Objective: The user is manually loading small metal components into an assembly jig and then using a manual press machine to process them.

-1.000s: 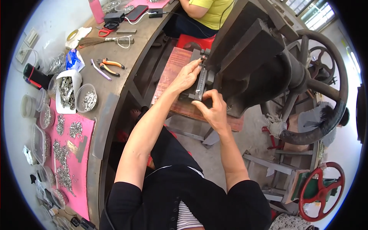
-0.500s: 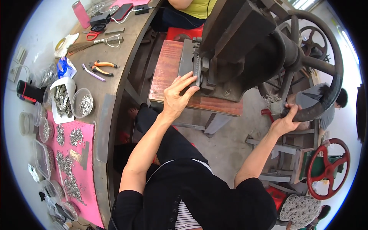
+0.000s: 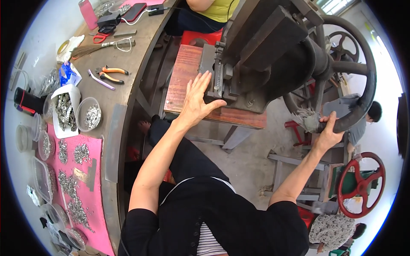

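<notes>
A dark metal hand press [image 3: 273, 40] stands before me on a reddish wooden stand top [image 3: 183, 64]. My left hand [image 3: 197, 99] is open beside the press's toothed metal die [image 3: 219, 79], palm down, thumb stretched away from the other fingers. Nothing shows in that hand. At the right, my right hand [image 3: 329, 135] is closed round the lower rim of the press's large dark handwheel [image 3: 370, 85]. Frayed grey cloth [image 3: 308, 120] is wrapped on the rim beside it.
On the left, a workbench [image 3: 96, 57] holds orange-handled pliers [image 3: 112, 74], a brush [image 3: 96, 49], a tub of metal pieces [image 3: 90, 115] and a pink mat [image 3: 94, 205]. A person in yellow [image 3: 218, 12] sits beyond. A red handwheel [image 3: 361, 184] stands at right.
My left hand has drawn back from the die's edge, and its fingers have straightened. My right hand, still at the rim, has shifted slightly right.
</notes>
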A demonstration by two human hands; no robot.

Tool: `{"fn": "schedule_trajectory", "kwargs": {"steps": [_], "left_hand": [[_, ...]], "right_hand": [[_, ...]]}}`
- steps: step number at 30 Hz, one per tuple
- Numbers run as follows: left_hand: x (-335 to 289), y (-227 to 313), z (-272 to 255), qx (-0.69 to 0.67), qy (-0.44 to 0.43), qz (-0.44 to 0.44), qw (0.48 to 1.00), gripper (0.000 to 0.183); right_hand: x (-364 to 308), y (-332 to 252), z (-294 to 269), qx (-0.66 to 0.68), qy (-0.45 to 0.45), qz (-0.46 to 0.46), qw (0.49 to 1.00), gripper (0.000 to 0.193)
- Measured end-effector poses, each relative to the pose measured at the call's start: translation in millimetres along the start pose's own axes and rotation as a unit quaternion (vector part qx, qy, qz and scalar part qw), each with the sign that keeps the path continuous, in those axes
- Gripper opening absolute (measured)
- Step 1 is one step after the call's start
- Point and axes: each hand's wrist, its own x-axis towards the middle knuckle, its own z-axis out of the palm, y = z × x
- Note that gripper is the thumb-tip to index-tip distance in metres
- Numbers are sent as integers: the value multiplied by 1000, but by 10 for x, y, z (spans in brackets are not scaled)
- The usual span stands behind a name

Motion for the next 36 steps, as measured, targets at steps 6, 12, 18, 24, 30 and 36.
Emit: {"fn": "schedule_trajectory", "kwargs": {"steps": [6, 12, 18, 24, 30, 36], "left_hand": [[-53, 114, -29, -26, 35, 43, 998, 68], [-108, 94, 81, -50, 100, 81, 990, 44], [-133, 111, 57, -55, 97, 79, 991, 47], [-26, 116, 19, -80, 47, -36, 995, 88], [130, 0, 2, -7, -58, 6, 998, 97], [268, 28, 70, 2, -78, 7, 997, 95]], "right_hand": [[676, -563, -96, -49, -88, 27, 994, 24], [1372, -716, -152, -160, -172, 27, 972, 36], [1598, -836, -88, -192, -191, 36, 962, 41], [1680, -865, -60, -184, -202, 47, 961, 43], [1716, -846, -95, -195, -207, 43, 958, 44], [1662, -870, -56, -184, -201, 51, 961, 37]]}}
